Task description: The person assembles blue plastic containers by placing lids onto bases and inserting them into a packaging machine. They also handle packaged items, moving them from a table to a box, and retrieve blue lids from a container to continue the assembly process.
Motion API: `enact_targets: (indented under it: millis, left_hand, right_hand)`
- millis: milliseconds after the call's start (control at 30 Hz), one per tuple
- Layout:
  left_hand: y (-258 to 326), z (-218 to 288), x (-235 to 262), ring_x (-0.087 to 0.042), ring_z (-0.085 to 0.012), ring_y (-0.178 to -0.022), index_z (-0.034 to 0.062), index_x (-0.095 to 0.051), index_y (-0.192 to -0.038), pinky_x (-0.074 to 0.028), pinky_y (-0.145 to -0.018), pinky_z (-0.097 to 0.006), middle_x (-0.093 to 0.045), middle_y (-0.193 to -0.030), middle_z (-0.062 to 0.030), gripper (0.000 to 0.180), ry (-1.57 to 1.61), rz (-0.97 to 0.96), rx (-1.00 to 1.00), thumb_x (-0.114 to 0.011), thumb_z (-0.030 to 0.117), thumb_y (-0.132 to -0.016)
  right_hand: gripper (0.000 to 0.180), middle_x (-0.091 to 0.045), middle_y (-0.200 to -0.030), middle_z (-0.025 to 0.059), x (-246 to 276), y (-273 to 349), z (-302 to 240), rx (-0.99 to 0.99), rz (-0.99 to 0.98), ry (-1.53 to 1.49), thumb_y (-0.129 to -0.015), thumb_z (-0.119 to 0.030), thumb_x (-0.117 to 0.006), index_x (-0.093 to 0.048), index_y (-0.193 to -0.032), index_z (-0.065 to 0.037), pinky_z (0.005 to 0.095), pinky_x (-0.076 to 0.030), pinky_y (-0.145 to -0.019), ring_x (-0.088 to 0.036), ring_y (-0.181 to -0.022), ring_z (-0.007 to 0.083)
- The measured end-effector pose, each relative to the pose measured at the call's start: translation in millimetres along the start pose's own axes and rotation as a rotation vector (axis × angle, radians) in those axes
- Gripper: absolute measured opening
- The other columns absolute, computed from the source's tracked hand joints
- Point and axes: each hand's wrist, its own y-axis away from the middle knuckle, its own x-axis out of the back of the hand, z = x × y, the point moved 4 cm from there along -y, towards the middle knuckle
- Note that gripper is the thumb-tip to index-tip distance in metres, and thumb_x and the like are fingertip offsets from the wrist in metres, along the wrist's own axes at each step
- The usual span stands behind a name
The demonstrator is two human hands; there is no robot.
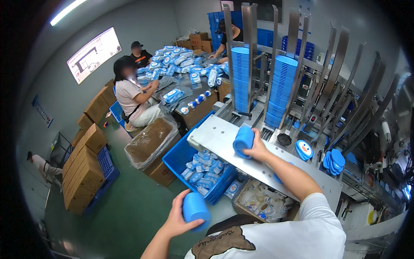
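Left hand (176,219) (partly) hidden; poster (42,110) illegible

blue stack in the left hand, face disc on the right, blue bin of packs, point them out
blue stack (196,210) in left hand (176,218): head view, curved side
face disc (305,149): head view, printed face
blue bin (179,155): head view, inner wall

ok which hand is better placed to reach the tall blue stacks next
Probably the right hand: it holds a blue cylinder at the metal plate, near the tall stacks. The left hand holds another cylinder, farther from them.
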Motion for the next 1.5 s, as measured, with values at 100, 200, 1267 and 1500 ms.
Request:
enact_targets:
  millis: [100,200,1267,1500]
  left_hand:
    - [-81.3,27.6,-32.7,-0.038,-0.0374,-0.122,0.0107,-0.024,-0.141,-0.033,-0.102,-0.046,-0.037,-0.132,-0.023,0.102,-0.099,-0.19,-0.142,-0.081,0.039,-0.061]
    - [-137.0,49.9,-49.4,-0.039,-0.0392,-0.122,0.0099,-0.021,-0.143,-0.032,-0.102,-0.046,-0.039,-0.132,-0.0248,0.103,-0.161,-0.257,-0.276,-0.079,0.038,-0.063]
    - [-344.0,-79.1,-12.8,-0.05,-0.032,-0.114,0.0015,-0.039,-0.128,-0.038,-0.101,-0.047,-0.05,-0.122,-0.0161,0.058,1.362,-0.263,0.298,-0.062,0.02,-0.078]
    - [-361.9,-71.9,-49.3,-0.052,-0.0278,-0.11,0.0035,-0.045,-0.122,-0.041,-0.096,-0.043,-0.053,-0.119,-0.013,0.048,1.337,-0.098,0.36,-0.06,0.03,-0.085]
  right_hand:
    - [0.093,-0.043,-0.119,0.0285,7.6,1.0,8.1,0.068,-0.004,0.144,-0.059,-0.028,-0.076,-0.022,-0.13,-0.001,0.0414,-0.037,-0.097,-0.047,-0.113,0.0406]
    - [0.091,-0.042,-0.12,0.0249,10.1,6.0,-49.2,0.119,-0.082,0.088,-0.06,-0.027,-0.074,-0.023,-0.131,-0.002,0.0391,-0.037,-0.098,-0.045,-0.115,0.0358]
    - [0.102,0.001,-0.152,0.0177,218.8,-135.0,-181.8,-0.03,0.656,1.617,-0.074,-0.073,-0.049,-0.004,-0.147,-0.019,0.0607,0.008,-0.107,0.003,-0.141,0.0298]
    - [0.095,0.003,-0.149,0.0273,57.2,-83.2,-25.8,-0.247,0.195,1.065,-0.076,-0.062,-0.055,-0.013,-0.147,-0.015,0.0648,0.001,-0.104,0.005,-0.139,0.0427]
